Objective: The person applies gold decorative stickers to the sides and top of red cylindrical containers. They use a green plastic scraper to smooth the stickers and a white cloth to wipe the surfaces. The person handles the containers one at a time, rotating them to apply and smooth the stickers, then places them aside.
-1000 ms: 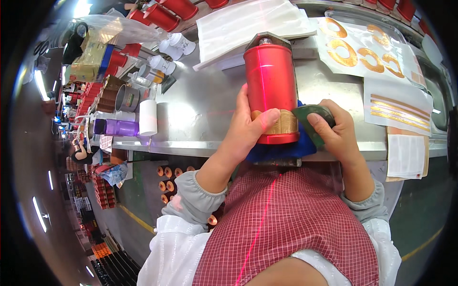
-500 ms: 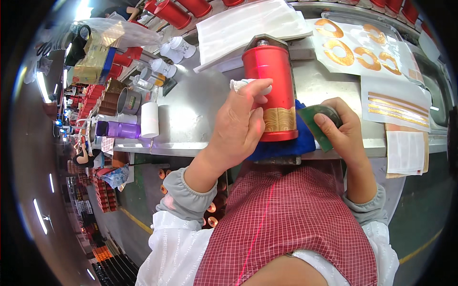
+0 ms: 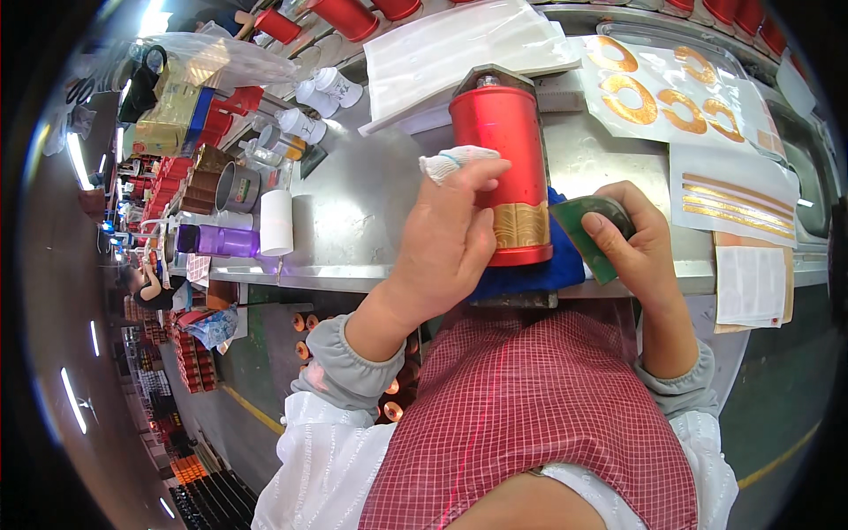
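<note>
Okay, right hand (image 3: 643,231) pinches scraper (image 3: 590,231), 4 o'clock of can (image 3: 523,172); left hand (image 3: 443,230) at 8, loosely half-curled, nothing gripped. Best keep scraper edge flat, pressure light.

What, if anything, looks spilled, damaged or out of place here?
Nothing looks spilled or damaged around the red cylinder and green scraper. The small white sheet at right seems out of place, overhanging the front edge of the metal table.
</note>
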Demonstrator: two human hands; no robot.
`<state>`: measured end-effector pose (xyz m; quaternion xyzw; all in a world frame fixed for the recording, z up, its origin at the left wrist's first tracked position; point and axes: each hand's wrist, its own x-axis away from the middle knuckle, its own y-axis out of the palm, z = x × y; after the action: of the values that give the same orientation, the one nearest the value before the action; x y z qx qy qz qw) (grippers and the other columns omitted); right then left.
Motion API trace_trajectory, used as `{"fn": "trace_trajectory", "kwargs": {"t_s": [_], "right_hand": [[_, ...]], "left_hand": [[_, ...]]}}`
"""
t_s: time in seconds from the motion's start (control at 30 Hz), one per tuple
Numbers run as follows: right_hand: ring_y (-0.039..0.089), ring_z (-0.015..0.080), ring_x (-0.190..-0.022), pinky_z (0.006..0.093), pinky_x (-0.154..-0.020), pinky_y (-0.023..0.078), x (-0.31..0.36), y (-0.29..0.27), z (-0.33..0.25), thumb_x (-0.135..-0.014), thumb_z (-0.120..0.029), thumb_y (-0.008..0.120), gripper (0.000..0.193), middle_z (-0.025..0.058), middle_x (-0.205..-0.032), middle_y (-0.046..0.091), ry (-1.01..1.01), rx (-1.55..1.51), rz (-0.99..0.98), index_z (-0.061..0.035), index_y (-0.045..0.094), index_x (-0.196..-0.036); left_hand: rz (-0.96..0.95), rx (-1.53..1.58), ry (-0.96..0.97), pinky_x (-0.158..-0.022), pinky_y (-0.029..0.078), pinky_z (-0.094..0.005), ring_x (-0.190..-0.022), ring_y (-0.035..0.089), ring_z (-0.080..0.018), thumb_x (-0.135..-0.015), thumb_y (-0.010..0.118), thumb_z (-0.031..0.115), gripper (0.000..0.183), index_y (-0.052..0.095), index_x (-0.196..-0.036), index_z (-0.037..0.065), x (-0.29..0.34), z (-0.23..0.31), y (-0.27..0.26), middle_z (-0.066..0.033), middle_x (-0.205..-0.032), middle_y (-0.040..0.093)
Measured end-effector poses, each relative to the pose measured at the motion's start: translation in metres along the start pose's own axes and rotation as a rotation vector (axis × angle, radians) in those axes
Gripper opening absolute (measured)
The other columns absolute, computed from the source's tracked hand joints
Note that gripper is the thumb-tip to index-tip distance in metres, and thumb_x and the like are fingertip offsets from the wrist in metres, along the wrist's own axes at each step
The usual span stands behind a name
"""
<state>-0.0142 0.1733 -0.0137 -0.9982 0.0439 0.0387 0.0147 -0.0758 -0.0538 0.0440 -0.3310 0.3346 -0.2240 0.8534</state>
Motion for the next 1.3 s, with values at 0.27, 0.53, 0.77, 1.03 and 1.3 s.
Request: {"fn": "trace_trajectory", "kwargs": {"t_s": [0.27,0.53,0.77,1.03,1.3], "right_hand": [[0.06,0.0093,-0.082,0.0237,-0.068,0.049,0.002,-0.007,0.007,-0.092,-0.017,0.062,0.023,0.0062,-0.094,0.067,0.071,-0.107,-0.041,-0.001,0.059,-0.108],[0.043,0.0326,-0.132,0.0378,-0.108,0.033,-0.026,0.017,0.01,-0.092,-0.028,0.061,0.064,0.0211,-0.143,0.043,0.091,0.011,-0.187,-0.0006,0.035,-0.144],[0.037,0.0259,-0.134,0.036,-0.111,0.027,-0.059,0.014,-0.006,-0.078,-0.044,0.074,0.087,0.0188,-0.139,0.046,0.222,-0.151,-0.525,0.0047,0.038,-0.14],[0.043,0.0267,-0.129,0.0351,-0.11,0.029,-0.058,0.018,-0.008,-0.071,-0.047,0.079,0.09,0.0197,-0.134,0.05,0.329,-0.145,-0.496,0.0055,0.044,-0.135],[0.05,0.0263,-0.121,0.0353,-0.102,0.039,-0.055,0.025,-0.008,-0.072,-0.048,0.077,0.092,0.0216,-0.129,0.054,0.276,-0.052,-0.422,0.0052,0.041,-0.137]], "left_hand": [[0.052,0.688,-0.344,-0.114,0.019,-0.0418,-0.139,0.025,-0.0342,-0.085,0.065,0.017,0.086,0.011,-0.15,0.006,0.019,-0.034,0.01,-0.0208,-0.15,0.024],[-0.227,1.14,-0.525,-0.116,0.013,-0.0384,-0.146,0.009,-0.0278,-0.088,0.066,0.04,0.105,-0.013,-0.151,0.011,0.019,-0.056,0.011,-0.0164,-0.157,0.004],[-0.385,1.054,-0.549,-0.116,0.012,-0.0378,-0.146,0.006,-0.0269,-0.085,0.067,0.046,0.109,-0.012,-0.151,0.01,0.008,-0.063,0.005,-0.0149,-0.157,0.003],[-0.397,0.994,-0.571,-0.115,0.018,-0.0376,-0.143,0.014,-0.0263,-0.087,0.066,0.044,0.11,-0.016,-0.149,0.007,-0.001,-0.05,0.003,-0.0168,-0.153,0.013],[-0.281,0.947,-0.604,-0.114,0.021,-0.0372,-0.141,0.021,-0.0253,-0.086,0.066,0.047,0.11,-0.015,-0.149,0.006,-0.001,-0.038,0.008,-0.0168,-0.152,0.017]]}}
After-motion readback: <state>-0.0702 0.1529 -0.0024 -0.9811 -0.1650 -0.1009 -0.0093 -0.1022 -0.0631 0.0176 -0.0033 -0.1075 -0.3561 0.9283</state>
